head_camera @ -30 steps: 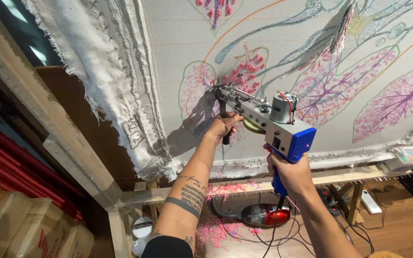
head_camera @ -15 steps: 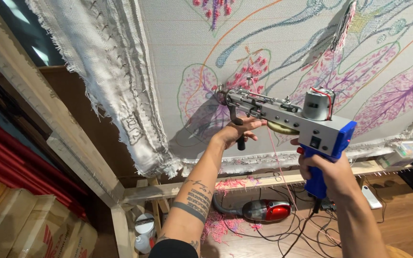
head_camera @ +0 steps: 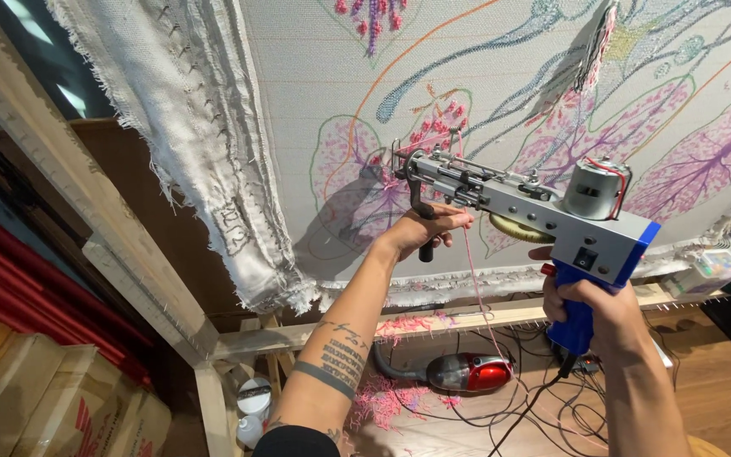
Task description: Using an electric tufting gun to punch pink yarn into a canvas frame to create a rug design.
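— What is lying around you?

— A pale tufting cloth (head_camera: 501, 76), drawn with pink and purple leaves, is stretching over a wooden frame (head_camera: 129, 262). A red hand vacuum (head_camera: 465, 372) and cables are lying on the wooden floor (head_camera: 721, 398).

— And the tool?

— The tufting gun (head_camera: 535, 207), grey and blue with a silver motor, is pointing at the cloth. My right hand (head_camera: 598, 309) is clamping its blue grip; my left hand (head_camera: 420, 230) is closing on the black front handle.

Single head-worn view, close, facing the stretched cloth (head_camera: 501, 76) and wooden frame (head_camera: 69, 211).
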